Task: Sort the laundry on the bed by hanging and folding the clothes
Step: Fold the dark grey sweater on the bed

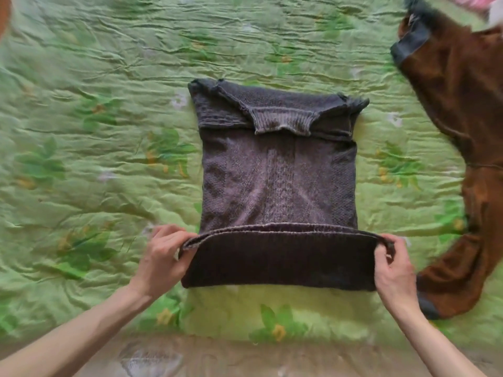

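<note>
The dark grey-brown knitted sweater [277, 180] lies flat on the green leaf-printed bed cover [95, 131], its length running straight away from the fingers. The left hand [163, 259] and right hand [394, 270] each pinch one corner of the near hem. Both are equally near; the collar lies beyond the fingers, so the fold likely goes forward.

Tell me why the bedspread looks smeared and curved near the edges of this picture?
In the head view, the dark knitted sweater at centre is fairly sharp, while the green floral bedspread and brown fleece garment streak with motion blur; the wide-angle lens bends the edges. Lighting is soft, without glare.
</note>
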A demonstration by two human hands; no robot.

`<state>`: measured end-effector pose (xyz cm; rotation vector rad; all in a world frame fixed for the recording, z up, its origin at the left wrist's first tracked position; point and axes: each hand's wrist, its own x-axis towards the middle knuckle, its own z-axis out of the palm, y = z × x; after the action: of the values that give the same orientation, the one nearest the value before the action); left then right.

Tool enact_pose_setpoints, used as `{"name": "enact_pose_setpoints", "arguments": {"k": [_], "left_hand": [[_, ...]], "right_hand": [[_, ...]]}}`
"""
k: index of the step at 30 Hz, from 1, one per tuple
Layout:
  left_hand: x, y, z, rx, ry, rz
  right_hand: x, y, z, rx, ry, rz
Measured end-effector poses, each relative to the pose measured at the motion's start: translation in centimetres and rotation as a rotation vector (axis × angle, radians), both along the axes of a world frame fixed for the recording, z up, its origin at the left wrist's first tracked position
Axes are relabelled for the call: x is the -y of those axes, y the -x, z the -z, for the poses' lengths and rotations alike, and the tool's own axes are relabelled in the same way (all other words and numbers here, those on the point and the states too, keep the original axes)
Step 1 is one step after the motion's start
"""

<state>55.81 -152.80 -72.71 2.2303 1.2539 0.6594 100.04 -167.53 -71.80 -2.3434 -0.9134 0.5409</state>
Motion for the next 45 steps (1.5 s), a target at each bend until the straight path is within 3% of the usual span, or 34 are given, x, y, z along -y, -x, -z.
{"name": "enact_pose_setpoints", "arguments": {"k": [8, 12, 17, 27, 30, 32, 34, 36, 39, 41, 45], "left_hand": [[-8.7, -4.4, 1.1, 0.294, 0.387, -0.383], [-12.0, -6.7, 0.5, 0.414, 0.399, -0.509], [-16.2, -8.4, 1.0, 0.450, 0.401, -0.554], [-21.4, -9.7, 4.8, 0.253, 0.406, -0.618], [-21.4, -10.3, 5.2, 0.157, 0.385, -0.688], [-20.7, -10.8, 4.8, 0.021, 0.256, -0.723], [-20.0, -11.3, 4.2, -0.108, 0.000, -0.597], [-19.2, -11.8, 4.1, -0.175, -0.166, -0.314], [-18.1, -12.2, 5.6, -0.273, -0.119, -0.071], [-17.7, -11.9, 6.7, -0.371, -0.061, -0.061], [-17.6, -11.6, 7.5, -0.480, -0.082, -0.044]], "right_hand": [[-11.5, -2.9, 1.1, 0.107, -0.195, 0.083], [-15.7, -4.0, 1.1, 0.156, -0.220, 0.111], [-20.1, -5.9, 1.4, 0.195, -0.076, 0.070], [-24.0, -7.1, 5.4, 0.188, 0.144, 0.045], [-24.1, -7.0, 6.0, 0.201, 0.112, 0.066], [-23.5, -6.8, 6.0, 0.300, 0.038, 0.011], [-22.7, -6.2, 5.7, 0.490, -0.055, -0.154], [-21.7, -5.7, 5.8, 0.558, -0.114, -0.420], [-20.2, -4.8, 6.7, 0.451, 0.052, -0.652], [-19.5, -4.3, 7.4, 0.427, 0.190, -0.621], [-19.7, -3.9, 7.9, 0.521, 0.215, -0.605]]}}
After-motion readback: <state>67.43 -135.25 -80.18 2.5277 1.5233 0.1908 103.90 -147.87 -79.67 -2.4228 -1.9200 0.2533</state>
